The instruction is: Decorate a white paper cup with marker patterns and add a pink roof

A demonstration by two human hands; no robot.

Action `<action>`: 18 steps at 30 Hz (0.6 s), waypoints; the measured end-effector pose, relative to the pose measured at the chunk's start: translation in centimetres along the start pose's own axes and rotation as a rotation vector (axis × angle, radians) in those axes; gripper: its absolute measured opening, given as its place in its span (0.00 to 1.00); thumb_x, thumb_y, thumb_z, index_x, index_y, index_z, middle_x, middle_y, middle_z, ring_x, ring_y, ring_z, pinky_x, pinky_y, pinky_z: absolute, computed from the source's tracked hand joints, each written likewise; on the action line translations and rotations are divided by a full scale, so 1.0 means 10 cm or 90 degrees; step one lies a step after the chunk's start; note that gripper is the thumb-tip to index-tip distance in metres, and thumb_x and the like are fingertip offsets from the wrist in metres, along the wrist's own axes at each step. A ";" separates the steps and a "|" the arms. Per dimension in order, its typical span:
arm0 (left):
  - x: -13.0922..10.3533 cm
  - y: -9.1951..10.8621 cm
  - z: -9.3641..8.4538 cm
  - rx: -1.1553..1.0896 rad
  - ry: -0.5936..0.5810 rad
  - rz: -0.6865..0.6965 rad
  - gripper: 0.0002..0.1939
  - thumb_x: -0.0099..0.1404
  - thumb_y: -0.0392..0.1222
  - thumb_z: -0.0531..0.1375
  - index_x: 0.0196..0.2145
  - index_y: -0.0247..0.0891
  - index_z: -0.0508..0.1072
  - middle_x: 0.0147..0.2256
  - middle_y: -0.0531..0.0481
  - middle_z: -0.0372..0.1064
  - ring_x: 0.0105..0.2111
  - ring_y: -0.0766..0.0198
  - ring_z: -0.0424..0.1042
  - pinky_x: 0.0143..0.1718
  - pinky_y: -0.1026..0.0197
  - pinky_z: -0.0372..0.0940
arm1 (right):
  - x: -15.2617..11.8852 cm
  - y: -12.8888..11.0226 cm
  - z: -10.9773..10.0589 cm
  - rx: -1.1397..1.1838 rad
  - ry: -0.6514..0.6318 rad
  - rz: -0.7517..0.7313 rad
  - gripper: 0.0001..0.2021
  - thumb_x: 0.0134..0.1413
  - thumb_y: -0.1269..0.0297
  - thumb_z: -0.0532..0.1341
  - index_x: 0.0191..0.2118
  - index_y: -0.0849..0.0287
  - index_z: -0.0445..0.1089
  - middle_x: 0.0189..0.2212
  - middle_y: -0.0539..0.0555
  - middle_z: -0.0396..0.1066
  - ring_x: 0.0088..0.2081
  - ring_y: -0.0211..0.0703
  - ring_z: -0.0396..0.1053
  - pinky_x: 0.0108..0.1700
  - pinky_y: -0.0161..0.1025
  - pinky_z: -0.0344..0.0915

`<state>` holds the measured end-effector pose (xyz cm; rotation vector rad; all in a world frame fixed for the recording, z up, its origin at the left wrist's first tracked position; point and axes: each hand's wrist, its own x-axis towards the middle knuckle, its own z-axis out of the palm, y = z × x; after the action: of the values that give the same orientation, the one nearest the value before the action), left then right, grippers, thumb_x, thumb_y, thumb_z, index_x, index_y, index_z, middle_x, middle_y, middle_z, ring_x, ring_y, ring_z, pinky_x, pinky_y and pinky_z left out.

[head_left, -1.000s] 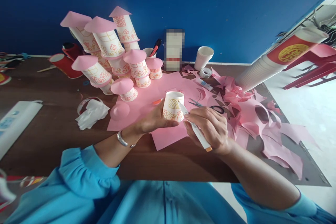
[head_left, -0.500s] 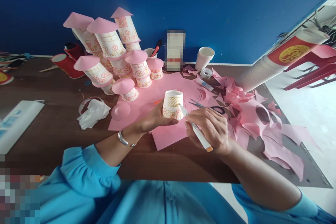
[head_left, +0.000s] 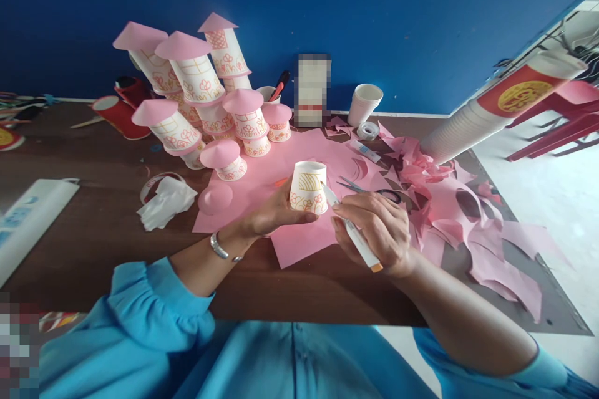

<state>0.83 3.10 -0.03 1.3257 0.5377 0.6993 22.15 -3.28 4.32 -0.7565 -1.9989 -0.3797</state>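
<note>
My left hand [head_left: 276,212] is closed around a white paper cup [head_left: 308,190], thumb along its lower edge. The cup bears a yellow hatched rectangle near the top and orange and yellow flowers below. In my right hand [head_left: 377,227] is a white marker [head_left: 360,242] with an orange end; its tip is at the cup's right side, by the rectangle. Beneath both hands lie pink paper sheets [head_left: 299,249]. Dark-handled scissors [head_left: 388,195], partly hidden, rest just beyond my right hand.
Decorated cup towers [head_left: 196,78] with pink cone roofs stand at back left. Pink paper scraps [head_left: 468,230] and a long stack of cups [head_left: 468,121] are at right. A white cup [head_left: 365,104], a tape roll [head_left: 368,130] and a glue tube [head_left: 365,151] sit behind.
The marker and my right hand have shifted slightly to the right, with the tip now at the rectangle's right edge. My left hand and the cup stay almost still.
</note>
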 end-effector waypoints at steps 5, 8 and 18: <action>0.00 -0.02 0.00 -0.023 -0.006 -0.005 0.40 0.58 0.53 0.77 0.63 0.42 0.69 0.41 0.49 0.74 0.43 0.54 0.73 0.47 0.52 0.69 | -0.01 0.01 0.02 -0.003 -0.007 0.006 0.10 0.65 0.75 0.64 0.49 0.57 0.70 0.35 0.53 0.79 0.32 0.43 0.78 0.34 0.40 0.75; -0.01 -0.04 0.00 -0.035 -0.012 -0.006 0.40 0.58 0.52 0.77 0.64 0.42 0.69 0.41 0.49 0.73 0.42 0.56 0.73 0.45 0.53 0.68 | -0.02 0.02 0.02 0.000 -0.018 -0.002 0.11 0.65 0.76 0.66 0.49 0.59 0.70 0.35 0.55 0.80 0.33 0.44 0.78 0.35 0.41 0.75; 0.00 0.00 0.01 -0.067 -0.004 -0.005 0.31 0.57 0.51 0.78 0.53 0.39 0.74 0.41 0.49 0.72 0.42 0.57 0.70 0.46 0.54 0.67 | 0.01 0.01 0.01 0.005 -0.019 -0.003 0.08 0.65 0.76 0.63 0.46 0.59 0.69 0.33 0.54 0.80 0.30 0.43 0.78 0.33 0.40 0.75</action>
<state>0.93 3.02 -0.02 1.2265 0.4952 0.7072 22.10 -3.16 4.35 -0.7563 -2.0290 -0.3650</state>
